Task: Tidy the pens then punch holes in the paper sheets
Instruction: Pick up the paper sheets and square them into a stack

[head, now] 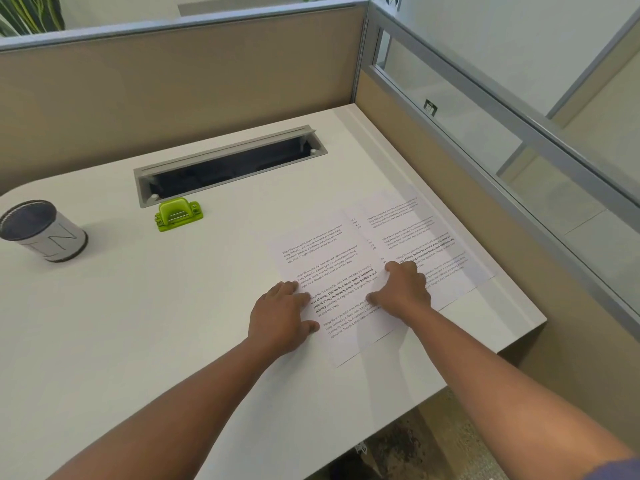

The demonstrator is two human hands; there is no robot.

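I see two printed sheets lying flat on the right part of the desk (173,341), both turned at a slant. The near sheet (332,271) overlaps the left edge of the far sheet (426,230), which reaches close to the desk's right edge. Both carry short paragraphs of small black text, some lines bold. The green punch (179,215) sits upright well to the left of the sheets, toward the back. The white pen cup (41,231) stands at the far left; I cannot tell what is inside.

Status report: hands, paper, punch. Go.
Left hand and right hand flat on paper sheets. Green hole punch untouched, far left. Nothing between.
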